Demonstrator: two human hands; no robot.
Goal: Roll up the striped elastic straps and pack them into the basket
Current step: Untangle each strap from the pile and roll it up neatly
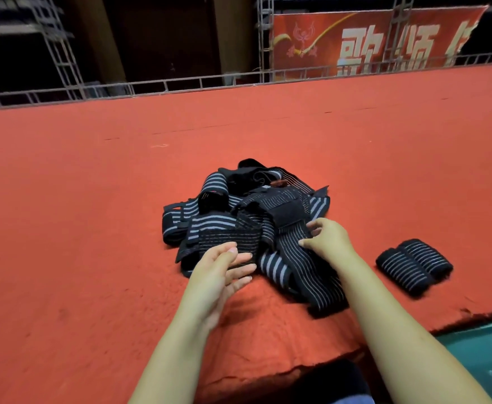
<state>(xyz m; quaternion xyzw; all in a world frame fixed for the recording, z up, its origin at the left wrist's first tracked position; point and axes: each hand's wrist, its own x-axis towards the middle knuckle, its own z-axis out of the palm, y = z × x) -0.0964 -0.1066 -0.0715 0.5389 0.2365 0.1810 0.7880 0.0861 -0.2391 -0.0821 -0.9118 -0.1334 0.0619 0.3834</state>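
Note:
A tangled pile of black elastic straps with grey stripes [239, 211] lies on the red carpet [93, 185] in the middle of the view. My left hand [221, 272] hovers at the pile's near left edge, fingers straight and relaxed, holding nothing. My right hand [326, 237] reaches onto the pile's right side, its fingertips and thumb touching a narrow-striped strap [291, 237] that runs toward me. Whether it pinches the strap is unclear. Two rolled-up straps [414, 265] lie side by side on the carpet to the right. No basket is in view.
The carpet's ragged near edge [355, 345] drops to a green floor [487, 354] at lower right. A metal truss rail [180, 83] runs along the carpet's far edge, with a red banner [370, 39] behind it.

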